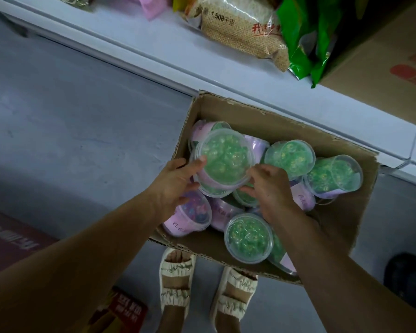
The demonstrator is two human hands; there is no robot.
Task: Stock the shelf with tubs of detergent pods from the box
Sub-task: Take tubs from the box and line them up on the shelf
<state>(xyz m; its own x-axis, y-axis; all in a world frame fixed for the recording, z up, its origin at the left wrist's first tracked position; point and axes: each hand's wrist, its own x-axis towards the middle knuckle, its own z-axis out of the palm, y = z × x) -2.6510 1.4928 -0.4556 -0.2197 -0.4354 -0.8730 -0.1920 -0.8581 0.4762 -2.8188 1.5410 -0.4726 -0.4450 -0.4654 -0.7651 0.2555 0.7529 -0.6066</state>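
Item: cardboard box [269,121], open-topped, on the grey floor against the base of a white shelf [154,58]. Contents: clear-lidded tubs of green detergent pods with pale lilac labels, lying loose, some upright, some on their sides; one tub [192,212] at the near-left corner shows mixed blue and pink contents.

Item in hand: top tub [226,158], lid upward, resting on the pile at the box's left side. Left hand [175,186] cups its left rim, thumb on the lid edge, fingers curled under the wall. Right hand [269,188] closes on its right rim, fingers bent; the fingertips are partly hidden, so full contact there cannot be confirmed.

Shelf stock seen: bag of grain [238,32], green packet [310,44], brown carton [382,56].

Step, as judged: pick-up from the box, tub gripped but not clear of its neighbours. Next move calls for a level lift straight up, then a carry to a free spot on the shelf.
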